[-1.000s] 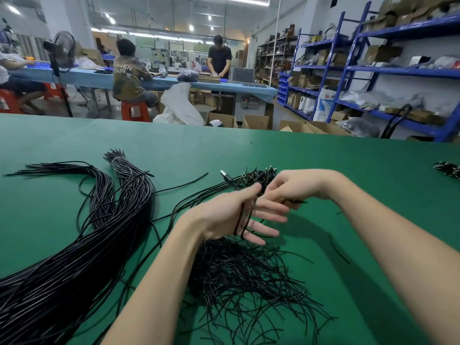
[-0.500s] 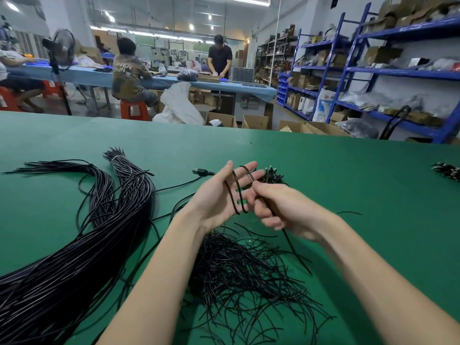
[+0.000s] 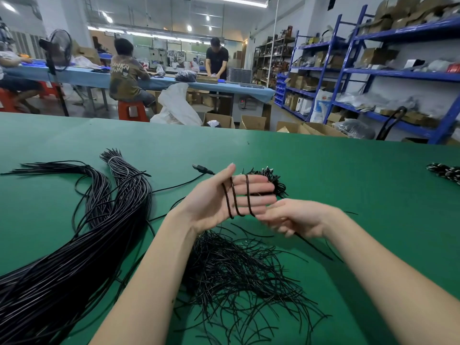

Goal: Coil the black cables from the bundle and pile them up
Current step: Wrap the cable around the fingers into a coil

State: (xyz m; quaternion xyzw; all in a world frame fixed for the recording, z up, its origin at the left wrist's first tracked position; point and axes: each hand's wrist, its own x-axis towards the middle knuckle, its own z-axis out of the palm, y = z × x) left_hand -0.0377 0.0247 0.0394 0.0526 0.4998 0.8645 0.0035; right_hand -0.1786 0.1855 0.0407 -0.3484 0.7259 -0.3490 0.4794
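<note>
Your left fingers [image 3: 251, 192] are stretched out flat and straight, palm up, with three turns of the cable [image 3: 235, 199] wrapped around them. Its USB plug [image 3: 199, 168] sticks out past your thumb, loose above the counter [image 3: 348, 185]. Your right hand [image 3: 296, 216] sits just beside the left fingertips; it's motion-blurred, fingers loosely curled, and the cable's free end trails out under it, but I can't tell if you're actually pinching it.

Under both hands there's a messy pile [image 3: 239, 275] of thin black strands. The big bundle [image 3: 82, 240] of cables runs off to your left, tied near its far end. A clump of connectors [image 3: 273, 178] lies just behind your left fingers.
</note>
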